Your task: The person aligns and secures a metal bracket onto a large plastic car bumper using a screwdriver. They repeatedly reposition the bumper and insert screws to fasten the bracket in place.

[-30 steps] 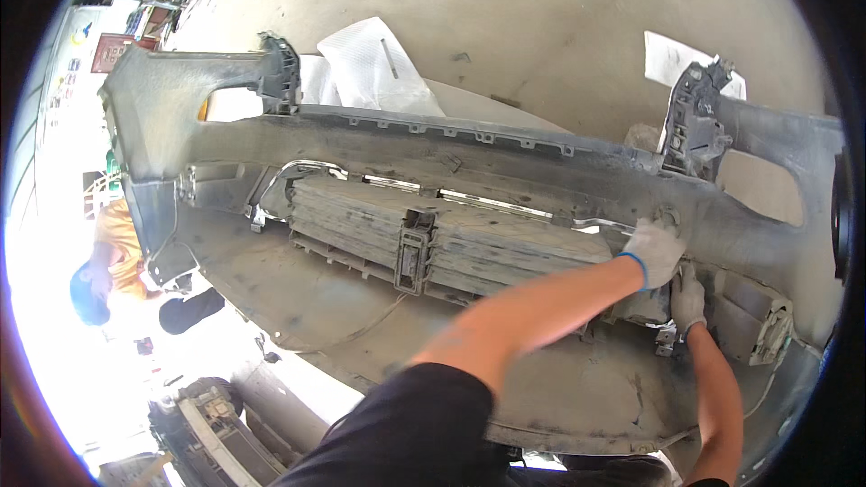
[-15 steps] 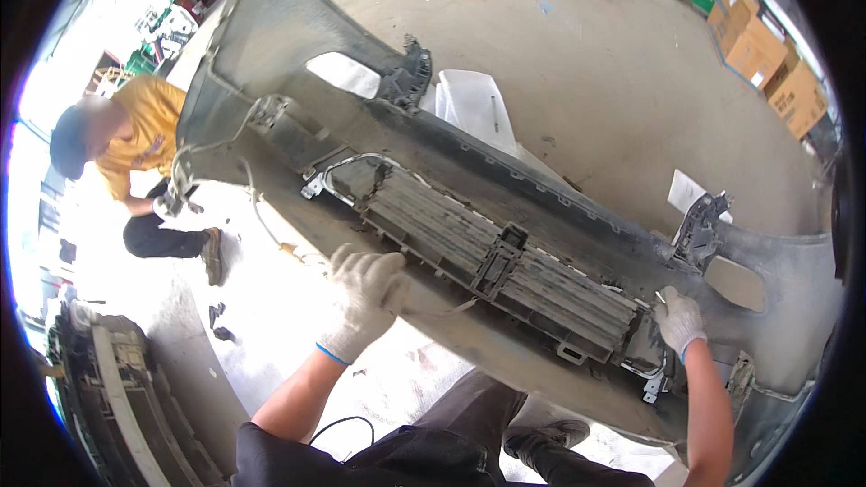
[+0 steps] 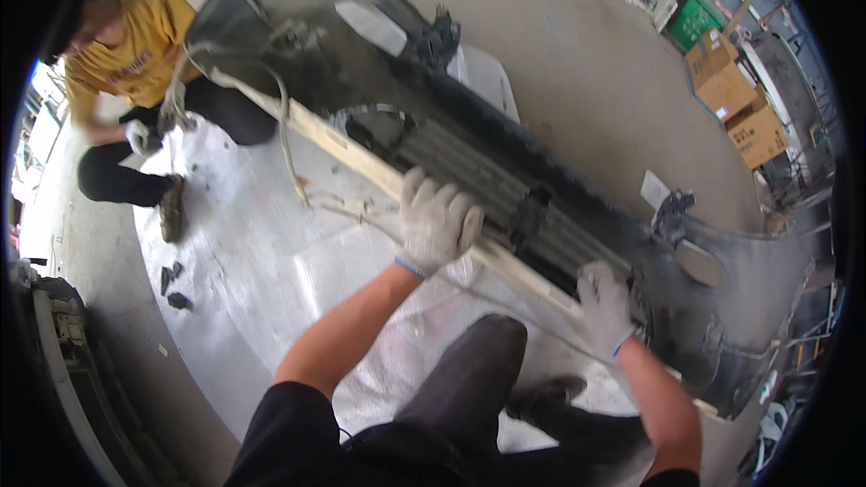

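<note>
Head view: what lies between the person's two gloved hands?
In the head view, the bumper's pale edge runs between the left hand and right hand, with a dark bracket just beyond it.

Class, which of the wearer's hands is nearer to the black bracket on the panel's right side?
Right. The right hand is at the panel's pale near edge, below and left of the bracket; the left hand is farther left along that edge.

Dark print is borne on the side of the lower cardboard box (image 3: 760, 135), too small to be read with certainty. A small white label (image 3: 722, 113) is carried by the upper cardboard box (image 3: 724, 90). Blurred lettering is shown across the yellow shirt (image 3: 144, 43).
</note>
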`<state>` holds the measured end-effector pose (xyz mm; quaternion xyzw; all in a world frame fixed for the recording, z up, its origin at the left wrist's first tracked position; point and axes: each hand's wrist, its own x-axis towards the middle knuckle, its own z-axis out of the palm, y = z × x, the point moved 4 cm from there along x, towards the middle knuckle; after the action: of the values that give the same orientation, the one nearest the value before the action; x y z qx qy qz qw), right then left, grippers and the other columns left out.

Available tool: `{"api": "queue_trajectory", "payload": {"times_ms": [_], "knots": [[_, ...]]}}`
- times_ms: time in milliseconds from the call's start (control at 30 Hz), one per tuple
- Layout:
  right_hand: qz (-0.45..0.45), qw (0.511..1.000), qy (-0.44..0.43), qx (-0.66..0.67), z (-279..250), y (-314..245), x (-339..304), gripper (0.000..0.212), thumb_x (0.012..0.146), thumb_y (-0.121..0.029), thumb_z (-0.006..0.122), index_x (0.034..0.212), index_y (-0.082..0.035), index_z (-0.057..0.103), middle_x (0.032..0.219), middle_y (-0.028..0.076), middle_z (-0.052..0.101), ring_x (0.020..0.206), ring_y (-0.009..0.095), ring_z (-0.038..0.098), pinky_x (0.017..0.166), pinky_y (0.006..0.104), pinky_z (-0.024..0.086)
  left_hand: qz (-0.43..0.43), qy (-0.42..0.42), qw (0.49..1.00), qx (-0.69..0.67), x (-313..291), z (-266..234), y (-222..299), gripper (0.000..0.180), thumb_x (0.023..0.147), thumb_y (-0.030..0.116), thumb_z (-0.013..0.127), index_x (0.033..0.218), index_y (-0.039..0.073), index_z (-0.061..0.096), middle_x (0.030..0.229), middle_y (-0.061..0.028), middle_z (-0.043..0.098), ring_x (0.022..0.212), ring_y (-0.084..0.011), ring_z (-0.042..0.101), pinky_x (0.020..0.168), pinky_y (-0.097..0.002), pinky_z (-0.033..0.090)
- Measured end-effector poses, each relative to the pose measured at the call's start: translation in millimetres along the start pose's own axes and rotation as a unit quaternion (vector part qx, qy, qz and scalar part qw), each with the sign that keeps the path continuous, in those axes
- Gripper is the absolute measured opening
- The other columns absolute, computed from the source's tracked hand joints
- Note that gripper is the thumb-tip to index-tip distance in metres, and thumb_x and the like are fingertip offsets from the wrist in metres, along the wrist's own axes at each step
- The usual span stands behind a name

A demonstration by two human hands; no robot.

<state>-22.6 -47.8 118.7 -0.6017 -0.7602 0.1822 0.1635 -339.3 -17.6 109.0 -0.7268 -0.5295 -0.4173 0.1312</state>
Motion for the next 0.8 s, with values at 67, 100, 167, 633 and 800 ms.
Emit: {"api": "queue_trajectory", "payload": {"times_ms": [67,100,167,633,800], "knots": [[0.035,0.998,-0.044,0.023,1.9,5.9,4.5,0.015,0.098,-0.014,0.060,0.108,-0.002,0.062,0.090,0.016,0.069,0.085,0.030,0.067,0.079,0.0404,0.052,0.002,0.019,1.000,-0.005,-2.3,2.0,-1.1,0.019,0.083,0.027,0.065,0.068,0.015,0.063,0.072,-0.0052,0.059,0.075,-0.0266,0.053,0.096,-0.0465,0.039],[0.023,0.998,-0.048,0.036,2.4,5.7,8.7,0.015,0.098,-0.013,0.059,0.107,-0.001,0.062,0.089,0.013,0.068,0.085,0.025,0.066,0.080,0.0368,0.051,-0.004,0.008,1.000,-0.004,-2.8,6.4,-3.2,0.022,0.083,0.029,0.066,0.065,0.017,0.062,0.071,-0.0043,0.058,0.074,-0.0258,0.052,0.094,-0.0463,0.039],[0.075,0.992,-0.090,0.046,8.2,10.8,12.5,0.018,0.098,-0.015,0.058,0.107,0.000,0.063,0.088,0.017,0.070,0.084,0.025,0.068,0.079,0.0380,0.052,0.032,-0.005,0.999,-0.007,-8.6,9.5,-5.0,0.019,0.085,0.030,0.065,0.071,0.017,0.064,0.074,-0.0029,0.059,0.076,-0.0263,0.053,0.092,-0.0448,0.039],[0.091,0.962,-0.256,-0.036,14.2,-14.3,32.0,0.019,0.096,-0.012,0.059,0.107,0.001,0.066,0.089,0.015,0.070,0.083,0.023,0.066,0.081,0.0368,0.052,0.082,-0.155,0.980,-0.089,-11.6,-14.2,-34.4,0.035,0.079,0.032,0.076,0.106,0.012,0.069,0.093,-0.0037,0.068,0.090,-0.0235,0.062,0.088,-0.0401,0.044],[0.075,0.971,-0.156,0.164,31.9,-26.9,134.6,0.015,0.095,-0.009,0.058,0.107,0.001,0.060,0.082,0.004,0.063,0.082,0.012,0.063,0.077,0.0278,0.051,0.051,-0.204,0.973,-0.093,10.2,-31.1,-55.8,0.044,0.085,0.038,0.070,0.115,0.006,0.068,0.111,-0.0114,0.069,0.109,-0.0306,0.064,0.105,-0.0492,0.041]]}}
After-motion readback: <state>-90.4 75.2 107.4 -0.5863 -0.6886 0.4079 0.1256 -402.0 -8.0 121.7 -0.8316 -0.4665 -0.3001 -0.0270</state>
